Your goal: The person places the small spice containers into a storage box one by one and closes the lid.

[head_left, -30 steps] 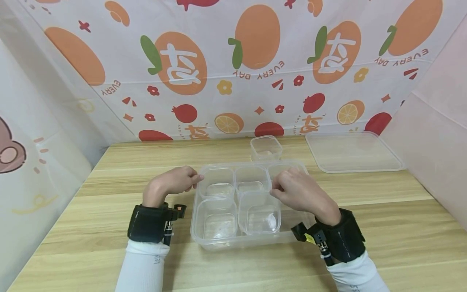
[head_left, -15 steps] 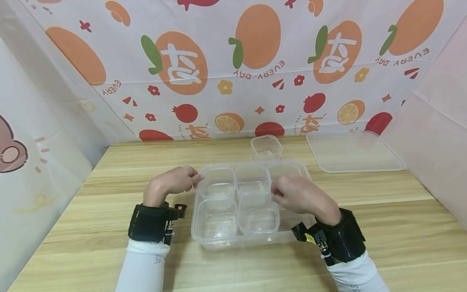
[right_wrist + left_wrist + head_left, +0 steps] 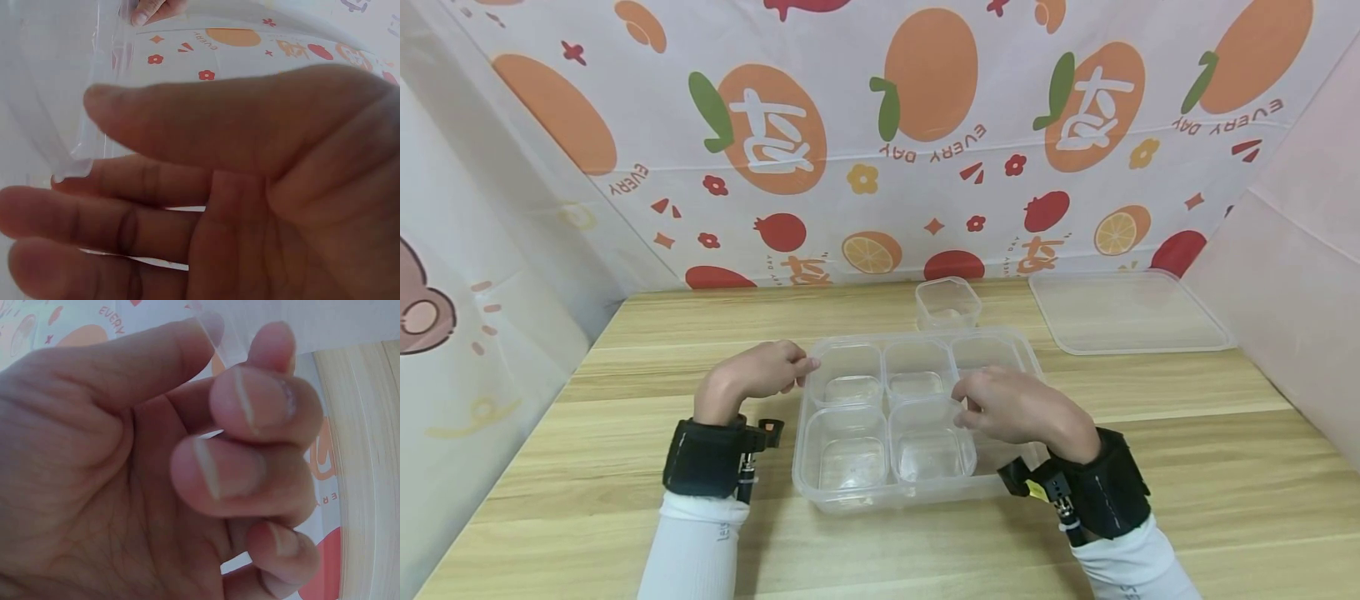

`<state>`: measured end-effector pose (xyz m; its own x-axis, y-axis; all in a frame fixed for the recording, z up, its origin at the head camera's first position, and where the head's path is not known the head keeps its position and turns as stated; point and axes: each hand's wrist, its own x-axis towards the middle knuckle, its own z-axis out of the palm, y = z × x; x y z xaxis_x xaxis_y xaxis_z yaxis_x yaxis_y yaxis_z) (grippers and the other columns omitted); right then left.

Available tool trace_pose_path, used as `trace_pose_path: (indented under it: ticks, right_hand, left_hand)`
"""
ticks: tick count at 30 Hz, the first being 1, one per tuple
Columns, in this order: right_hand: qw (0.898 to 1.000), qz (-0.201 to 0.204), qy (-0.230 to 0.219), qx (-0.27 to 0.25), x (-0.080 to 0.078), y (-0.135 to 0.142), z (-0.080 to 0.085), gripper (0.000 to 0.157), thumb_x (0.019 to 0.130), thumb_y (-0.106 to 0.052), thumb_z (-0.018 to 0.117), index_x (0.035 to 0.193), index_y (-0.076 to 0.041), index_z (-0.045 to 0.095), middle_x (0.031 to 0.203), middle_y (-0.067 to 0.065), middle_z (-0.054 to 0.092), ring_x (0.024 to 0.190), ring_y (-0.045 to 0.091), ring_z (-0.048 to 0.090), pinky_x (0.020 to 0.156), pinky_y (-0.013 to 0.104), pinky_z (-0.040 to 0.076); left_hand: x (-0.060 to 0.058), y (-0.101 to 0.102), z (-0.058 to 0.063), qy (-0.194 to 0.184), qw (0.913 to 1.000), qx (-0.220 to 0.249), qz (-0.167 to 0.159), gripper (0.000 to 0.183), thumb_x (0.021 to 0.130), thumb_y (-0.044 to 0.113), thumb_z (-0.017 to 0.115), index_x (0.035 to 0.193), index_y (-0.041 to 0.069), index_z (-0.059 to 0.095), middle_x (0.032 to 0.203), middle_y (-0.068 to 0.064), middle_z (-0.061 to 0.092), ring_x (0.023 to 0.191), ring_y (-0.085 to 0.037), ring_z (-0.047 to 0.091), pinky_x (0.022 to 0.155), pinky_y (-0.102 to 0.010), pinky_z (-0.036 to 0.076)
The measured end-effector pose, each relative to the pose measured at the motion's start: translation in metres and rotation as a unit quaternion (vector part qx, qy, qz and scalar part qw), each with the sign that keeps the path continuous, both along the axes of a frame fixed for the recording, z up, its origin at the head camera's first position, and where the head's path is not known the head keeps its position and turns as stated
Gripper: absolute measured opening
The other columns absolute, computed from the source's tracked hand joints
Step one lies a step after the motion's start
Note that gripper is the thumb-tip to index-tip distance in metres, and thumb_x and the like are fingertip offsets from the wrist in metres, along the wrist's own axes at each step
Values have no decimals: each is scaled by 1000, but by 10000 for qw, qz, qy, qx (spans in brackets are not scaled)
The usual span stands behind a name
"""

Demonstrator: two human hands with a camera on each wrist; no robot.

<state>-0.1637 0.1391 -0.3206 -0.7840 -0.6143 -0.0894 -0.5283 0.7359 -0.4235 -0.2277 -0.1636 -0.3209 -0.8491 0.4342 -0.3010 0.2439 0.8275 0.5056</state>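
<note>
A clear rectangular plastic box [image 3: 917, 492] holds several small clear cups. My left hand [image 3: 767, 369] pinches the box's left rim between thumb and index finger; in the left wrist view, the other fingers of this left hand [image 3: 244, 456] curl loosely. Inside the box, my right hand [image 3: 1011, 404] is at the right edge of the front middle cup [image 3: 931, 454]. In the right wrist view, the right hand [image 3: 237, 162] has its fingers fairly straight and its thumb apart from them, with the cup's rim corner [image 3: 75, 169] close by the fingertips.
Behind the box stands one more small clear cup [image 3: 947, 307]. A flat translucent lid [image 3: 1127, 312] lies at the back right of the wooden table [image 3: 587, 500]. A fruit-print cloth [image 3: 865, 167] hangs along the table's back edge.
The front middle cup has settled lower in the box. My right hand has come down slightly and its fingers have spread from their pinch. The left hand has stayed at the rim.
</note>
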Motion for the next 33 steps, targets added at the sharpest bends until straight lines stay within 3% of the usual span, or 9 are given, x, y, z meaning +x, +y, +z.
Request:
trace_pose_path:
  ticks: [7,15,33]
  right_hand:
    - [10000,23,-65,72,-1,2,1,16,84,-12,59,68,-11,62,57,-6,39,50,6,37,47,22,32]
    - [9980,-420,-410,239,3,2,5,24,82,-2,55,62,-13,59,51,-6,48,45,7,42,45,23,34]
    - [9987,-281,-315,288,5,0,4,24,82,-4,58,61,-15,59,49,-6,49,45,7,44,44,24,37]
  left_hand:
    - [-1,0,0,1,10000,0,-1,28,95,27,44,93,4,59,70,-6,48,65,-20,43,58,-34,36]
    - [-1,0,1,28,10000,-55,-6,28,96,27,44,94,4,59,71,-7,49,66,-21,44,59,-34,37]
    - [-2,0,-2,-27,10000,3,71,27,95,26,44,93,4,60,69,-6,48,64,-21,43,57,-33,36]
